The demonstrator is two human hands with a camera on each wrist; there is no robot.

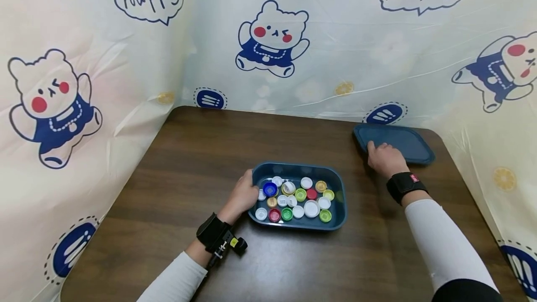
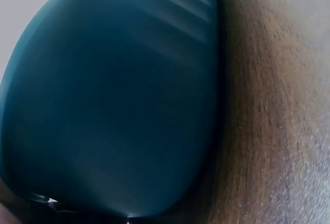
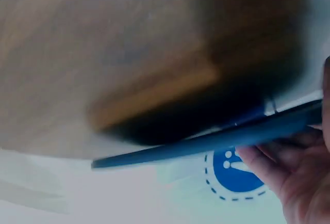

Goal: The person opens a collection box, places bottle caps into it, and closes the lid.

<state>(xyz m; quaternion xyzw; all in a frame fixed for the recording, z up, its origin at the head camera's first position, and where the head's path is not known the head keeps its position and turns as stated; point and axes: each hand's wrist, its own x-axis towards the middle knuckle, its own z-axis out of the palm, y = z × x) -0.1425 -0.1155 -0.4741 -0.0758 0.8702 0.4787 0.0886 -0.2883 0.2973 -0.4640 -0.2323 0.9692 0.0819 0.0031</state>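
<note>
A deep blue tray (image 1: pixel 341 216) with rounded corners holds many bottle caps in white, green, red, yellow and blue, among them a large white cap (image 1: pixel 312 209) and a blue cap (image 1: pixel 270 188). My left hand (image 1: pixel 244 193) grips the tray's left rim. In the left wrist view the tray's outer wall (image 2: pixel 113 100) fills most of the frame, and the fingers are mostly hidden. At the back right, my right hand (image 1: pixel 386 158) pinches a flat blue lid (image 1: pixel 404 146) by its near left edge. The right wrist view shows the lid (image 3: pixel 196 144) edge-on, tilted, with fingers beneath it.
Both trays' surroundings are a brown wooden table (image 1: pixel 189 153). A printed curtain (image 1: pixel 344 50) with bears and lettering stands along the table's back and sides. Wrist cameras on black straps sit at each wrist, the left one (image 1: pixel 239 245) sticking out near the tray.
</note>
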